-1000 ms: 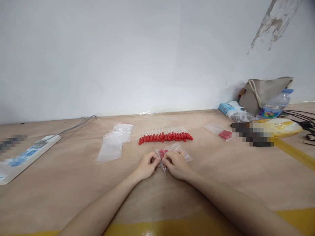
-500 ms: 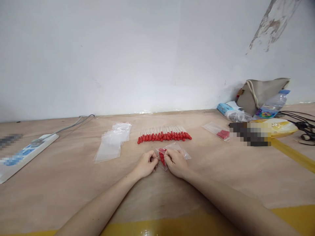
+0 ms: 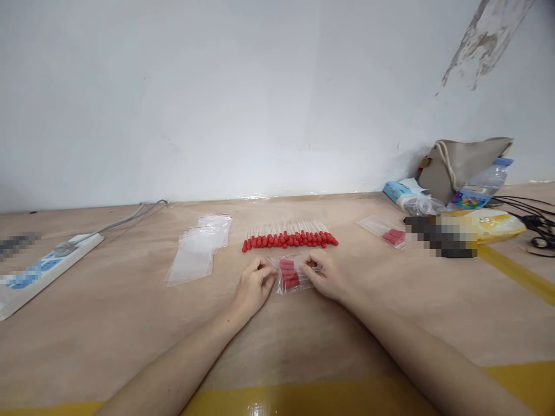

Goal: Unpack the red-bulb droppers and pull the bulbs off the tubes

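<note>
A clear plastic bag (image 3: 288, 287) lies between my hands, with several red-tipped sticks (image 3: 287, 270) inside, their red ends to the left. My left hand (image 3: 255, 284) pinches the bag's left edge, fingers curled. On the opposite side, my right hand (image 3: 328, 276) has thumb and fingers closed on the bag over the pale shafts. Just beyond, a row of loose red-tipped sticks (image 3: 288, 238) lies with red ends toward me. Flat empty bags (image 3: 193, 257) overlap to the left. Another bag (image 3: 372, 224) with red-tipped sticks rests at the right.
A power strip (image 3: 82, 254) with a grey cable sits at far left. Toward the back right are a blue packet (image 3: 395, 190), a grey bag (image 3: 466, 164), a plastic bottle (image 3: 489, 179), a yellow package (image 3: 498, 225) and black cables (image 3: 535, 222). A wall stands behind the table.
The bag between my hands now lies flatter, its red ends spread in a visible row. My right hand has shifted slightly to the right, uncovering more of the bag.
</note>
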Demonstrator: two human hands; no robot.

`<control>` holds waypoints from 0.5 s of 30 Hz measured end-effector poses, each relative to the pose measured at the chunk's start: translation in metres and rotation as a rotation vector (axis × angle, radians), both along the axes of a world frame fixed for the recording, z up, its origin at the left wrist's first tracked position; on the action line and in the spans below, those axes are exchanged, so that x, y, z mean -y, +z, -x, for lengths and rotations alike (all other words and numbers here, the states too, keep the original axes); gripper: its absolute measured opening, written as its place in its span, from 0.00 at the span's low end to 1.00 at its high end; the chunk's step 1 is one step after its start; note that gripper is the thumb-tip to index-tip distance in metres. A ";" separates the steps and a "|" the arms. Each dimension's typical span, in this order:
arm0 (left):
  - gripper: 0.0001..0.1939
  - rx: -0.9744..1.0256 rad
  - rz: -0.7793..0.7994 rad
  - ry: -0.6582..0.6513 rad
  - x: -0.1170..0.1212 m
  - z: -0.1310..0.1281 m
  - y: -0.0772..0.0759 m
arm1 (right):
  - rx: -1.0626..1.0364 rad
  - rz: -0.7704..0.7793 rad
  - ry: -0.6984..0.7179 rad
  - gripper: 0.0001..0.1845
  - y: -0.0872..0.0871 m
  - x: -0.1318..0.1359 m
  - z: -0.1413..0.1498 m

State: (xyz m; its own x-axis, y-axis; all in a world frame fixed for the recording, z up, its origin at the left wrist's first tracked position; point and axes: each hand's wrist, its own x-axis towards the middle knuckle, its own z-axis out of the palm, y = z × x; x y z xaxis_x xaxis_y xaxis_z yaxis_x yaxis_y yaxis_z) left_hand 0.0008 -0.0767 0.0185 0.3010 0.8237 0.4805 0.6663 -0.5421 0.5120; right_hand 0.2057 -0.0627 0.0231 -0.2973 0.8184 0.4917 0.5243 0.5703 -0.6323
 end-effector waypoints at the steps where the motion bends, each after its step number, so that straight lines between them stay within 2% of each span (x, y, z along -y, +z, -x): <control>1: 0.10 -0.003 -0.009 -0.029 -0.001 0.000 0.000 | 0.021 0.021 0.025 0.08 0.000 -0.004 -0.007; 3: 0.12 0.010 0.011 -0.104 -0.001 0.000 0.000 | 0.080 0.088 0.081 0.06 0.000 -0.011 -0.020; 5: 0.13 0.029 0.050 -0.157 -0.001 0.000 0.001 | 0.134 0.166 0.141 0.11 0.000 -0.015 -0.031; 8: 0.10 0.057 0.122 -0.159 0.000 -0.001 0.004 | 0.174 0.229 0.205 0.16 0.001 -0.018 -0.037; 15: 0.08 0.051 0.256 -0.183 -0.003 -0.001 0.009 | 0.233 0.115 0.198 0.12 0.002 -0.017 -0.032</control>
State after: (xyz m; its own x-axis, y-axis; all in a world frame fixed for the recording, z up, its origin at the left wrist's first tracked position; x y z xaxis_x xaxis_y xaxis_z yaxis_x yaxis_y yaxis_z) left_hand 0.0015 -0.0741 0.0274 0.4362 0.8543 0.2826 0.5393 -0.4995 0.6780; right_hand 0.2378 -0.0454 0.0254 -0.5499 0.7797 0.2994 0.5482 0.6074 -0.5750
